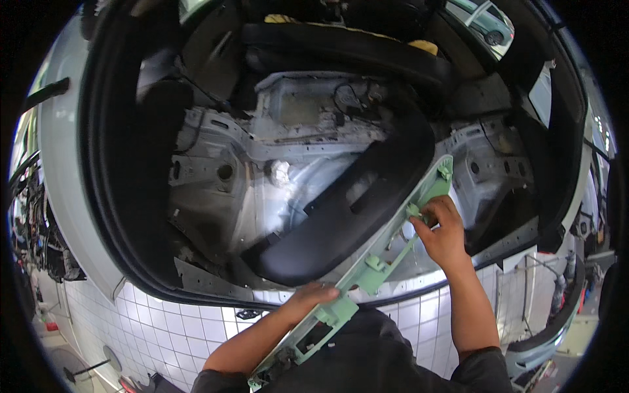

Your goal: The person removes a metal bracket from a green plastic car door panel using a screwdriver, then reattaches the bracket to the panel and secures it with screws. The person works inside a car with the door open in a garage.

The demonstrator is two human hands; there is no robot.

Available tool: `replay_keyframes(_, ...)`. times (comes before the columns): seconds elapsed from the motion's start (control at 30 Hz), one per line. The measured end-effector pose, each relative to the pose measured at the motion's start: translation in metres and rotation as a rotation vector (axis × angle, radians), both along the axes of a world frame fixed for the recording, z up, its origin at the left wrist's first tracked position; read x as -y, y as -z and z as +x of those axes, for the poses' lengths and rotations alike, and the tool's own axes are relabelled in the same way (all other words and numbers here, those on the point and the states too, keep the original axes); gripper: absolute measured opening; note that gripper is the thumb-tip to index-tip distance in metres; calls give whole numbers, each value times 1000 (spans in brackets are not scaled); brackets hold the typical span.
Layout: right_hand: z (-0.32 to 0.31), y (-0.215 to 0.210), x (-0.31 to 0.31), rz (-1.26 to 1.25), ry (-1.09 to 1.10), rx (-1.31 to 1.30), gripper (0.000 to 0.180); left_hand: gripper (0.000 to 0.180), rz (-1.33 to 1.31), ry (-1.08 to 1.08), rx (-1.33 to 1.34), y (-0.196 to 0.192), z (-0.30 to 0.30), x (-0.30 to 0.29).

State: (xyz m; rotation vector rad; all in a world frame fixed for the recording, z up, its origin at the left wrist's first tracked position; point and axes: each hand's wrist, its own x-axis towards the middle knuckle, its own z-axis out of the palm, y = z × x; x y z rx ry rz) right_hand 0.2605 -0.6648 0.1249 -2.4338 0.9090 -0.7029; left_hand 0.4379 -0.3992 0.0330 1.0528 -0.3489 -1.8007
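I hold a long trim panel over the open, stripped boot of a car. The panel's black outer face points into the boot and its pale green ribbed inner side faces me, running from lower left to upper right. My left hand grips the panel's lower part near a green clip. My right hand holds the upper part, fingers on a green bracket close to the top end.
The bare grey metal boot floor shows holes, wiring and a white plug. A black rubber seal rims the opening. White floor tiles lie below. Another car stands at the top right.
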Motion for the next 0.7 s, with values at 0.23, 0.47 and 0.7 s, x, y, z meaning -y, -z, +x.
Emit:
replay_keyframes(0.23,-16,-5,-13,-15,150,-79,22,52,33,41,-97,1,-10,11)
replay_keyframes(0.47,-62,-3,-23,21,76,-35,25,52,-23,-95,-100,13,-69,-7)
replay_keyframes(0.7,-128,4,-47,45,-138,88,38,51,1,-320,-55,-8,-156,-57)
